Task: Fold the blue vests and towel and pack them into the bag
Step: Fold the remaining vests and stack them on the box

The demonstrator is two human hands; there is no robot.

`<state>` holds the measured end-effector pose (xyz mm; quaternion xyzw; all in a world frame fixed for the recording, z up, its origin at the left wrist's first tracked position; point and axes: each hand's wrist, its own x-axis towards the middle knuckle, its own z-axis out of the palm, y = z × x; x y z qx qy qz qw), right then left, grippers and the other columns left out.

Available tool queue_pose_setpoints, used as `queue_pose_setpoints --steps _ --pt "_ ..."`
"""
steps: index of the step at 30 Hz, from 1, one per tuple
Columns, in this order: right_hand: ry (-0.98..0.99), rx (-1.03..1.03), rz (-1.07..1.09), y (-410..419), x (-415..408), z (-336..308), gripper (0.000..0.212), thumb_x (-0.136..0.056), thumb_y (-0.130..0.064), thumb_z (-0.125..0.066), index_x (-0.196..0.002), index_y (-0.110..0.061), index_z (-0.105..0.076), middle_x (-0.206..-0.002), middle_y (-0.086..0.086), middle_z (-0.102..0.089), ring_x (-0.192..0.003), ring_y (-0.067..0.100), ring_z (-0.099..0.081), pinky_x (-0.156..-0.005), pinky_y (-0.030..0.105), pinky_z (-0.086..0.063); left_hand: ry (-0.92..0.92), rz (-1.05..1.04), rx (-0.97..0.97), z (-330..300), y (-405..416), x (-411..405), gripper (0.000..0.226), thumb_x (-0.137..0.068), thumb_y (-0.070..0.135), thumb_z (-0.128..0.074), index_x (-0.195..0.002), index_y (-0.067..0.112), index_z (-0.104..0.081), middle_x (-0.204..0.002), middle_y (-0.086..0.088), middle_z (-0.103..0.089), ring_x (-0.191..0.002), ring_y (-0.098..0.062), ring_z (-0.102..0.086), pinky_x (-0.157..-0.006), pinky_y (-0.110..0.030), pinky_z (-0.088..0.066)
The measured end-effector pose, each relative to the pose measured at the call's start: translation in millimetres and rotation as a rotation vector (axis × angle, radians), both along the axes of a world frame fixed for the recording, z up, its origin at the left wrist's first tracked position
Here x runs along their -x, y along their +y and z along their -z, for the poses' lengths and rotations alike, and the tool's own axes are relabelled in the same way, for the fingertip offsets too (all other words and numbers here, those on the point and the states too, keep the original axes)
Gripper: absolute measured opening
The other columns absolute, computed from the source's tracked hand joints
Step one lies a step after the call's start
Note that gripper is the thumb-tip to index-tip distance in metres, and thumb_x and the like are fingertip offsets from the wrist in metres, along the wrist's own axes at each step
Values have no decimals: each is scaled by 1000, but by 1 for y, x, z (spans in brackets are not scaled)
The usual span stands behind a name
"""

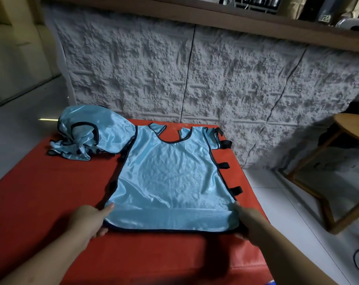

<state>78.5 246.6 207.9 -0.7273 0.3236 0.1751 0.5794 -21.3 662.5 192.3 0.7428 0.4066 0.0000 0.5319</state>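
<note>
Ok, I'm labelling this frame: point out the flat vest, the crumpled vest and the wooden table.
flat vest [170, 182], head view, middle of its chest panel
crumpled vest [92, 132], head view, top of the bunched cloth
wooden table [351, 126], head view, edge of its top

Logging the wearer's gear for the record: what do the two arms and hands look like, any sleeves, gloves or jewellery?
Both are bare. The left hand and right hand wear no gloves, and no rings show on the visible fingers. Both forearms are uncovered down to the frame's bottom edge: no sleeve, watch or wristband appears. No markings or cables on either arm.
</note>
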Motion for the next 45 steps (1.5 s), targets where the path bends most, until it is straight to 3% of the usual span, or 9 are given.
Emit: queue_pose_setpoints --steps 5,10,15,21,25,29,36,40,45 --pt "43 -235 37 -3 1 -4 28 -95 -15 -63 -118 0 -64 -98 19 -70 -77 31 -69 -56 35 -57 -55 39 6 -3 -3 -3 43 -94 38 -69 -73 2 -60 -51 -11 -60 -45 -25 -59 -55 -33 -47" --pt "7 -83 -83 -6 7 -14 20 -82 8 -71 -101 13 -66 -73 20 -69 -58 30 -66 -47 31 -55 -27 96 -4 0 -2 -2 22 -91 19 -72 -81 0 -64 -60 -11 -58 -49 -22 -55 -59 -37 -43" --pt "-26 -22 -47 -2 13 -19 22 -79 3 -79 -94 13 -67 -72 23 -69 -53 31 -67 -47 34 -58 -13 95 -116 1 -5 0 23 -90 14 -71 -77 7 -54 -63 -12 -55 -46 -22 -52 -53 -33 -42" --pt "-115 -45 80 3 9 -23 12 -81 -1 -74 -88 4 -66 -77 20 -68 -67 34 -67 -70 47 -61 14 124 -134 3 -2 0 23 -91 14 -67 -74 9 -53 -59 -11 -54 -43 -24 -56 -53 -34 -42" --pt "-130 -44 135 5 9 -21 16 -79 -3 -79 -85 5 -66 -73 21 -69 -59 33 -67 -50 35 -58 11 124 -129 6 -2 -1 22 -91 12 -67 -81 -6 -62 -56 -12 -60 -43 -25 -56 -52 -34 -45" --pt "-129 46 118 2 8 -11 18 -76 0 -81 -83 12 -69 -59 18 -64 -45 26 -59 -42 26 -48 9 114 -131 5 -5 0 15 -91 11 -66 -82 -1 -62 -57 -15 -66 -45 -26 -59 -50 -32 -46" --pt "-281 120 10 -2 7 -12 39 -80 -10 -84 -68 -9 -47 -50 8 -43 -39 17 -37 -41 25 -32 -85 102 -258 -5 -5 4 30 -88 14 -67 -77 12 -40 -58 -10 -54 -41 -23 -54 -43 -29 -39" --pt "-356 89 -81 -6 11 -19 33 -85 -16 -81 -70 -3 -55 -47 6 -45 -39 16 -36 -42 23 -32 -161 188 -208 -15 -5 5 19 -91 15 -69 -80 8 -56 -59 -8 -54 -46 -24 -59 -42 -29 -43" --pt "-547 324 -200 -10 17 -25 21 -85 -17 -81 -70 -9 -68 -51 -3 -53 -44 11 -39 -53 29 -34 -251 257 -87 -29 -7 12 19 -91 25 -74 -74 16 -78 -73 -14 -69 -59 -27 -66 -58 -41 -57"
